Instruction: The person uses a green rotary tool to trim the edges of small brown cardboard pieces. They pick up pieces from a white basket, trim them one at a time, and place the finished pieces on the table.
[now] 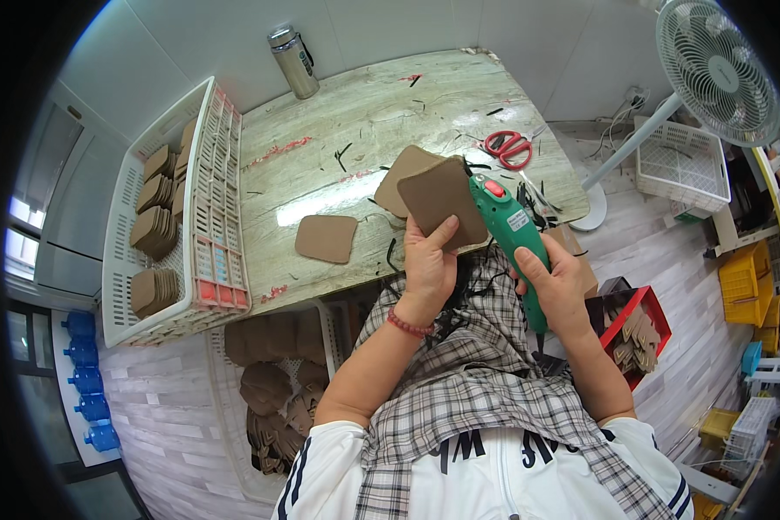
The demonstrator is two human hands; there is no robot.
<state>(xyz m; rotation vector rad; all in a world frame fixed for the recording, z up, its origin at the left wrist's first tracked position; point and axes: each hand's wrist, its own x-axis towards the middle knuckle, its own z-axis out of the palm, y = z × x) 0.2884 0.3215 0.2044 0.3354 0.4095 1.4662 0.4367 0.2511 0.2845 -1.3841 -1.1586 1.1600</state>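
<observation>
My left hand (431, 264) grips a brown rounded-square pad (443, 198) by its near edge, thumb on top. In my right hand (553, 282) is a green handheld electric cutter (504, 223) with a red button. Its head touches or nearly touches the pad's right edge; the blade itself is hidden. Partly under the held pad shows another brown pad (397, 179). A further pad (326, 238) lies flat on the table to the left. Black trimmed strips are scattered on the table and over my plaid apron (459, 390).
A white crate (201, 217) with stacked pads stands at the table's left. Red-handled scissors (508, 151) lie at the right, a steel flask (294, 65) at the back. Below are a crate of brown pieces (277, 394) and a red box (659, 316). A fan (721, 74) stands right.
</observation>
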